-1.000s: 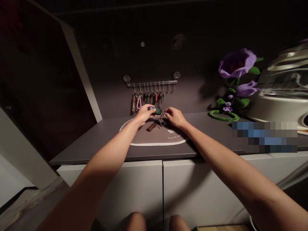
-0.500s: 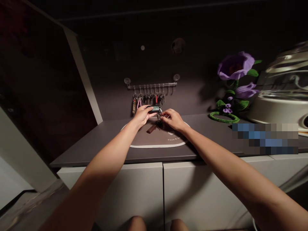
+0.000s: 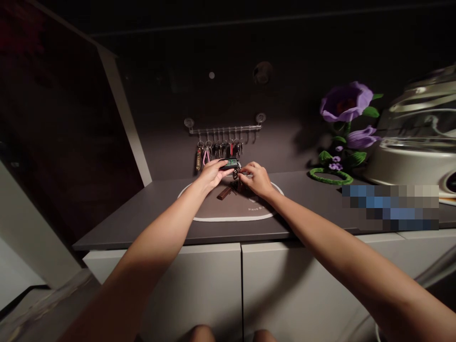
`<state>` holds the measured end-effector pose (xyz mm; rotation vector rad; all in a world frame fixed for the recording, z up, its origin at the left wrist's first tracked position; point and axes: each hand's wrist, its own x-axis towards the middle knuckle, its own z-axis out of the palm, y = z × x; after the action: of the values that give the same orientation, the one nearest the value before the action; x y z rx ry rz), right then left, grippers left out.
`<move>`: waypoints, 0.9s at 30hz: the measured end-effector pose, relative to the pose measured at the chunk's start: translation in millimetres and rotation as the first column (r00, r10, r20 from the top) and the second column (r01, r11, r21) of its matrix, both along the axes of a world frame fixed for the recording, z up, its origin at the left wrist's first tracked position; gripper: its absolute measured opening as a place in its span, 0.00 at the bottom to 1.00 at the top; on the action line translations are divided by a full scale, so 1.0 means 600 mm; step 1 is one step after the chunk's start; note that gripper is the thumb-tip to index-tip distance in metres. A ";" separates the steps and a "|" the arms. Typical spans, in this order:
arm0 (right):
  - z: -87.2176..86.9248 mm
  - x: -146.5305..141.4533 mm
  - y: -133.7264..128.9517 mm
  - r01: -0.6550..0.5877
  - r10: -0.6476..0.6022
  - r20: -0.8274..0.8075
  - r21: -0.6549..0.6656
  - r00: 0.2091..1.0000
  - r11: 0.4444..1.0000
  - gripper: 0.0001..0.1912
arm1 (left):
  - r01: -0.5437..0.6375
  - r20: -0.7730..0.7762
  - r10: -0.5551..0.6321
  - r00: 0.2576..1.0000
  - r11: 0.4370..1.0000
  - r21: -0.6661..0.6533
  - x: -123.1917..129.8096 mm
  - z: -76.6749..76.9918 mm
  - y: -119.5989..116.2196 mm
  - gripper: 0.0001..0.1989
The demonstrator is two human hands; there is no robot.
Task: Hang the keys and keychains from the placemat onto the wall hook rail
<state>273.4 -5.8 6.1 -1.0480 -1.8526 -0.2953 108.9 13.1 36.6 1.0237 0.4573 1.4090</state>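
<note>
My left hand (image 3: 213, 173) grips a dark car key fob (image 3: 230, 164) with a green-lit face. My right hand (image 3: 256, 179) pinches a small metal key ring (image 3: 235, 174) hanging from the fob, with the fingertips of both hands only a short way apart. Below them, a brown leather key strap (image 3: 224, 193) lies on a dark grey oval mat (image 3: 231, 218) with a white rim. Other keys lie partly hidden under my right hand.
Above the mat, a wall-mounted clear rail (image 3: 224, 128) holds several hanging keys and a pink loop. A purple artificial flower (image 3: 345, 102) with a green ring (image 3: 330, 176) stands to the right, beside a large cream appliance (image 3: 416, 161). White cabinet doors lie below the counter edge.
My hands have come closer together over the mat. The fob now sits nearer my right hand, and the ring and keys have lifted off the mat with it.
</note>
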 end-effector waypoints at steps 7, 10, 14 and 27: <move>0.009 -0.006 -0.011 0.056 -0.058 0.030 0.064 0.998 0.996 0.08 | -0.047 0.043 0.050 0.998 0.998 -0.049 -0.002 0.004 0.002 0.05; 0.013 -0.004 -0.013 0.044 -0.045 0.009 0.084 0.999 0.995 0.09 | -0.093 0.065 0.101 0.993 0.990 -0.107 -0.005 0.005 0.009 0.05; 0.019 -0.002 -0.015 0.002 0.000 -0.027 0.088 1.000 0.996 0.10 | -0.125 0.065 0.137 0.988 0.978 -0.165 -0.009 0.003 0.020 0.05; 0.026 -0.005 -0.015 -0.327 0.243 -0.478 -0.098 0.844 0.940 0.10 | -0.115 -0.121 0.087 0.989 0.961 -0.253 0.000 -0.003 0.014 0.06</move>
<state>270.6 -14.9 21.9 -0.8470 -1.5828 0.2849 108.7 21.3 34.8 0.8756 0.7639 1.3454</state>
